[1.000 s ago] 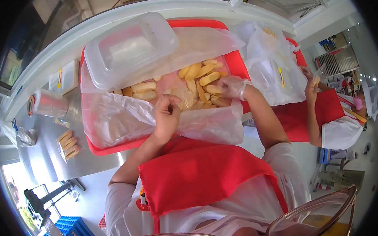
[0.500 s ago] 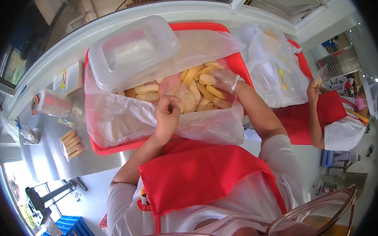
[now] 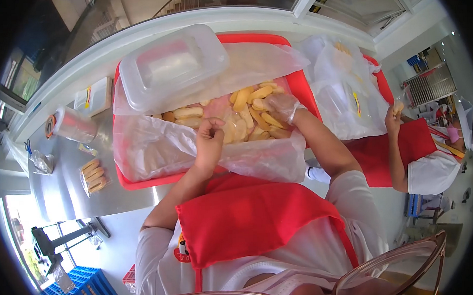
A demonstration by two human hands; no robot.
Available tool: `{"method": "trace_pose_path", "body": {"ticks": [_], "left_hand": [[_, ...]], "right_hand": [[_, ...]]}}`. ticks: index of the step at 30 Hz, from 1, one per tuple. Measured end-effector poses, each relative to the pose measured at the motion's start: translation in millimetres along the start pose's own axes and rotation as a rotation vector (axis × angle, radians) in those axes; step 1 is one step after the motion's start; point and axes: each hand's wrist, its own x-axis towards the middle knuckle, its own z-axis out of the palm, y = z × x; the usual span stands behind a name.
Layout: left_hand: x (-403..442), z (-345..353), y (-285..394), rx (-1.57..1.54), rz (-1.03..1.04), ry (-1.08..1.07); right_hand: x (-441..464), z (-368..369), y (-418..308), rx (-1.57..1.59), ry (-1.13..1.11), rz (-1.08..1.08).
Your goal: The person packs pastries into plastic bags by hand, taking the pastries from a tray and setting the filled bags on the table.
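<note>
"What's along the far side?" "A pale sill curving beneath white-framed windows, a staircase beyond the glass."

"And down left?" "A shiny metal table over a light floor, blue crates standing below, bright daylight pouring through a glazed opening."

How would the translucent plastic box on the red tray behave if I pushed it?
The translucent plastic box is probably light for its size, as its walls look thin, and fairly stiff, since it keeps its moulded shape. It may slide readily on the smooth plastic sheet, and might tip, as it overlaps the rim of the red tray.
</note>
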Motion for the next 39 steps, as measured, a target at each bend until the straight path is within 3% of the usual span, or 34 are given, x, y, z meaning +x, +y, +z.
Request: {"method": "trace_pose_path", "body": {"ticks": [9, 12, 13, 16, 19, 22, 23, 26, 28, 30, 32, 33, 36, 39], "left_hand": [[1, 2, 1, 0.008, -0.012, 0.016], [1, 3, 5, -0.027, -0.047, 0.045], [2, 3, 4, -0.026, -0.047, 0.058], [4, 6, 3, 0.005, -0.041, 0.080], [3, 6, 3, -0.054, -0.024, 0.066], [3, 4, 12, -0.161, -0.024, 0.026], [2, 3, 14, -0.194, -0.032, 0.012], [7, 5, 11, 0.416, 0.534, -0.014], [-1, 11, 34, 0.570, 0.660, -0.132], [-7, 14, 44, 0.685, 0.765, -0.214], [-8, 12, 43, 0.762, 0.841, -0.251], [-8, 11, 41, 0.770, 0.871, -0.253], [-8, 7, 45, 0.768, 0.857, -0.227], [-7, 9, 62, 0.787, 0.923, -0.236]], "right_hand": [[15, 31, 20, 0.240, 0.167, -0.169], [-25, -51, -43, 0.350, 0.001, 0.245], [-12, -22, -31, 0.385, 0.188, 0.306], [-36, 3, -32, 1.115, 0.494, -0.194], [-47, 1, -67, 0.679, 0.483, -0.498], [-46, 20, -69, 0.121, 0.629, -0.509], [-42, 28, -70, 0.128, 0.672, -0.501], [-46, 23, -94, 0.210, 0.310, -0.271], [-13, 59, -82, 0.573, 0.260, -0.359], [1, 57, -85, 1.070, 0.162, -0.294], [4, 45, -89, 1.689, -0.013, -0.042], [-7, 32, -96, 2.062, -0.063, -0.096], [-7, 20, -109, 2.262, -0.044, -0.228], [5, 52, -109, 1.566, 0.324, -0.431]]}}
